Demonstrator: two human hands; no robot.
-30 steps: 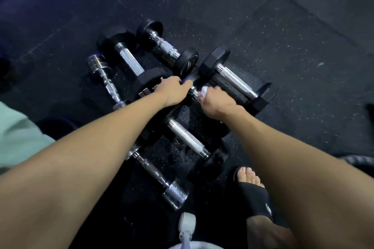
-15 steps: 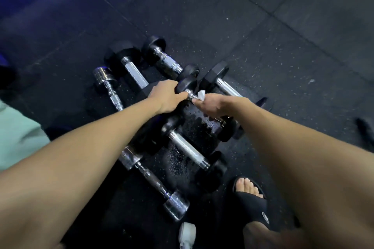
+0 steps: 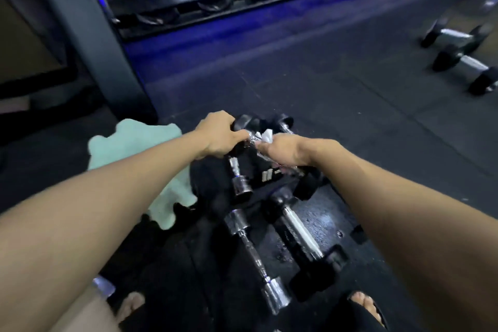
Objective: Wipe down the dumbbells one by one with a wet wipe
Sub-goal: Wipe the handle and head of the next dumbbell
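The dumbbell gripped by the left hand has a matt black, rubbery-looking head and a bright metal handle that glints. The wet wipe, pinched in the right hand, is white, thin and crumpled, like soft paper or cloth. Toward the near edge of the floor, an all-metal dumbbell shows polished, mirror-glossy chrome heads and a slim shiny bar. Beside it, a black-headed dumbbell has a smooth, satin metal handle and dull dark heads. The floor looks like dark matt rubber matting, finely speckled, with a wet sheen near the dumbbells. A pale green cloth at the left looks soft and matt.
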